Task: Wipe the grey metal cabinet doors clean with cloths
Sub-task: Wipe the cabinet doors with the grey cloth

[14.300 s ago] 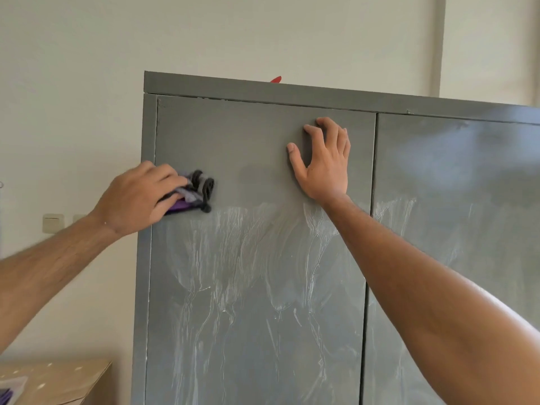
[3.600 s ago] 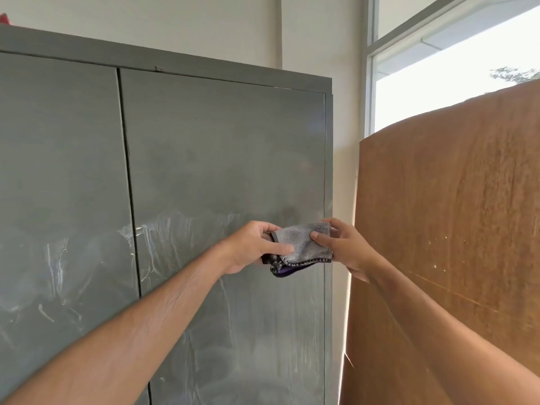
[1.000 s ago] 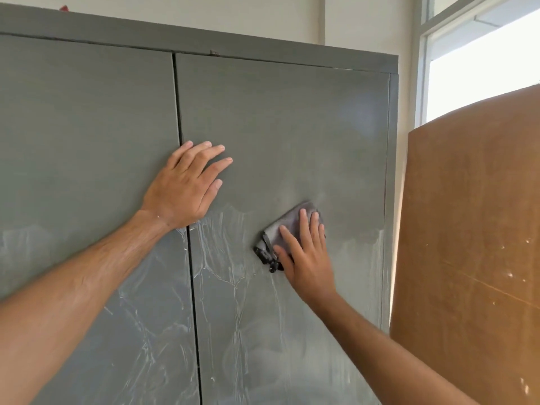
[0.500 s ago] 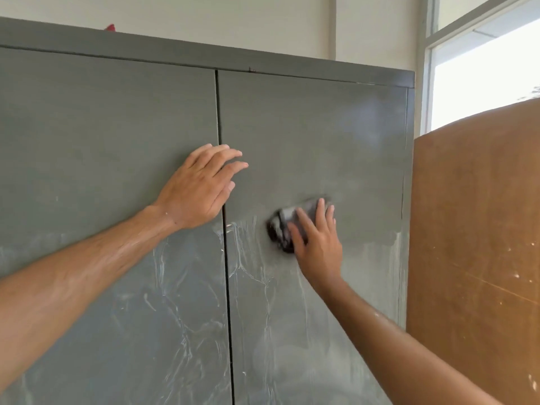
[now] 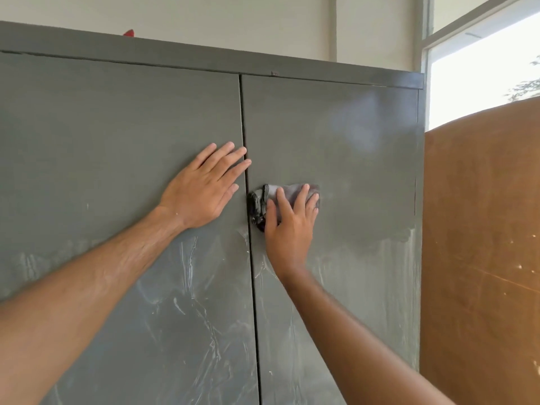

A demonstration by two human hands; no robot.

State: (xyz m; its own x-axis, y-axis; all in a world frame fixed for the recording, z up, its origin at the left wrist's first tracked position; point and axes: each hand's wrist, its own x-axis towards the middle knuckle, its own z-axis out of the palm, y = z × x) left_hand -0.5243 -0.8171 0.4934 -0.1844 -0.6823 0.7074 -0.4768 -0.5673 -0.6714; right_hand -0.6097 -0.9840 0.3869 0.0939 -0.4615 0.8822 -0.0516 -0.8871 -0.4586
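Note:
The grey metal cabinet fills the view, with a left door (image 5: 102, 135) and a right door (image 5: 344, 135) split by a dark vertical seam. My right hand (image 5: 289, 226) presses a folded grey cloth (image 5: 273, 194) with dark edging flat against the right door, just right of the seam. My left hand (image 5: 201, 191) lies flat and empty on the left door, fingers spread, fingertips at the seam. White streaky residue covers the lower half of both doors; the upper halves look plain grey.
A tall brown wooden board (image 5: 482, 244) stands right beside the cabinet. A bright window (image 5: 482, 65) is above it. A small red object (image 5: 128, 33) peeks over the cabinet top. A pale wall lies behind.
My right hand has slid the cloth leftward along the right door to the seam. My left hand stays flat on the left door. The camera has shifted left.

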